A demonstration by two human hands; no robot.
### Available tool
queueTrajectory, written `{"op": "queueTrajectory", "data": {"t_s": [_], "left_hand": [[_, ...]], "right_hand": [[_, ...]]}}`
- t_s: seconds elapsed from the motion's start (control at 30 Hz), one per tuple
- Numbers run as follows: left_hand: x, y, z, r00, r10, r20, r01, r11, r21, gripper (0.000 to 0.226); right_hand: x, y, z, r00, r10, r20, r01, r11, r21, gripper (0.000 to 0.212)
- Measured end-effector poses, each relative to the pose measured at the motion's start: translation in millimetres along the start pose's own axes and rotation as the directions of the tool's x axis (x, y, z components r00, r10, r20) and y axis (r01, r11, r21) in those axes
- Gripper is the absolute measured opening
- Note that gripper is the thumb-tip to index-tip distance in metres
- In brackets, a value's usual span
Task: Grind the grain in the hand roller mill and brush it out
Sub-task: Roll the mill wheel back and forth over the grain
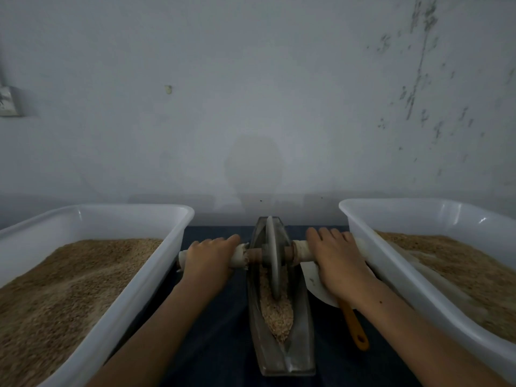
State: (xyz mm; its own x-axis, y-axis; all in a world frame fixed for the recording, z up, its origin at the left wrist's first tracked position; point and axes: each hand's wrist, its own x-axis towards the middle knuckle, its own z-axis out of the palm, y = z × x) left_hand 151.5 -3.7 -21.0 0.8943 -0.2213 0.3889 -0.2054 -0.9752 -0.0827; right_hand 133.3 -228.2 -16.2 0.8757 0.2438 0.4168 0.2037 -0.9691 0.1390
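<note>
A boat-shaped metal mill trough [303, 342] lies lengthwise in front of me on a dark cloth. A grey grinding wheel [272, 261] stands upright in its groove, toward the far end. Crushed grain [276, 317] fills the near part of the groove. A cloth-wrapped axle runs through the wheel. My left hand [210, 256] is closed on the left handle [240, 255]. My right hand [339, 261] rests over the right handle [303, 251], fingers curled on it. An orange-handled brush [354, 325] lies to the right of the trough, its head mostly hidden under my right wrist.
Two white plastic tubs holding brown grain flank the mill, one at left [145, 277] and one at right [391, 263]. A pale wall [251, 107] rises just behind them. The dark cloth [217, 331] covers the table between the tubs.
</note>
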Motion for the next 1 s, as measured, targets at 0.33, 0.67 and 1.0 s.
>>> {"op": "queueTrajectory", "data": {"t_s": [0.33, 0.67, 1.0], "left_hand": [[0.8, -1.6, -14.2, 0.96, 0.038, 0.277, -0.045, 0.999, 0.022, 0.029], [-1.4, -2.0, -5.4, 0.984, -0.023, 0.174, 0.033, 0.998, -0.054, 0.012], [-4.5, 0.5, -10.2, 0.983, -0.021, 0.183, 0.029, 0.999, -0.042, 0.015]], "right_hand": [[-4.0, 3.9, -24.1, 0.957, -0.055, 0.283, 0.028, 0.995, 0.099, 0.029], [-1.2, -3.5, -8.5, 0.999, -0.007, 0.039, 0.008, 1.0, -0.019, 0.038], [-2.8, -2.3, -16.2, 0.994, -0.028, 0.102, 0.023, 0.999, 0.044, 0.021]]}}
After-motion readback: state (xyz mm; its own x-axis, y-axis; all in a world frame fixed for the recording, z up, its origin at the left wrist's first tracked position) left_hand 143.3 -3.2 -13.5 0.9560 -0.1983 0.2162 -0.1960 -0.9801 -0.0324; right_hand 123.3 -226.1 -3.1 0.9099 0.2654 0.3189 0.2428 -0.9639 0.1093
